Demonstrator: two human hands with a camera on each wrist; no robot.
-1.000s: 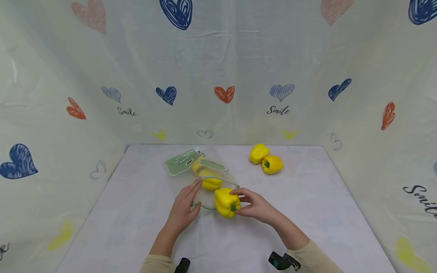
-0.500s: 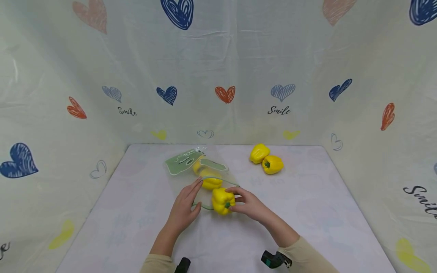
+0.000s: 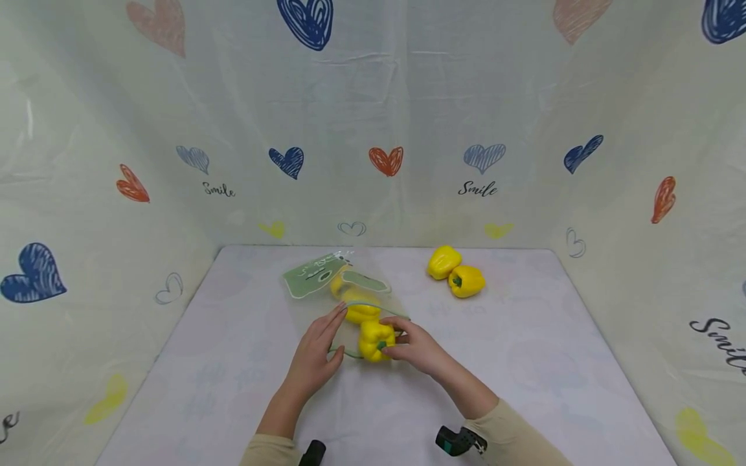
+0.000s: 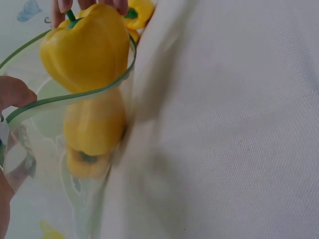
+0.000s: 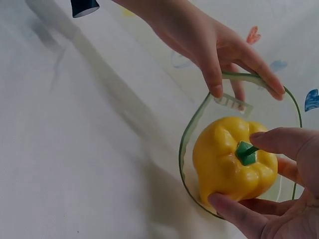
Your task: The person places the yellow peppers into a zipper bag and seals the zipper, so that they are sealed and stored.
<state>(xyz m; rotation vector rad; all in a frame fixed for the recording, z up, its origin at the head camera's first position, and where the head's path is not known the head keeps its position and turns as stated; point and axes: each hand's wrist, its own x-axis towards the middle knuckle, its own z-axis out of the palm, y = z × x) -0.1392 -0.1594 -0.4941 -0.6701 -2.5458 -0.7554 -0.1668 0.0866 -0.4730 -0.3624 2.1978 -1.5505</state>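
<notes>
A clear bag [image 3: 313, 277] with a green rim and green printed patches lies on its side, its mouth facing the person. My left hand [image 3: 315, 356] holds the bag's rim, thumb and fingers on either side of it in the right wrist view. With thumb and fingertips, my right hand [image 3: 418, 346] grips a yellow bell pepper [image 5: 224, 159], green stem toward the person, at the bag's mouth. The left wrist view has this pepper partly inside the rim. Through the plastic show two more yellow peppers, one nearer the mouth [image 4: 94, 122] and one deeper [image 4: 85, 167].
Two more yellow bell peppers, one farther back [image 3: 444, 262] and one in front [image 3: 466, 281], sit together at the back right of the white table [image 3: 524, 362]. A curtain [image 3: 431, 116] printed with hearts encloses the table's back and sides.
My right hand has moved the pepper leftward and slightly away from the person, into the bag's mouth. My left hand stays on the rim.
</notes>
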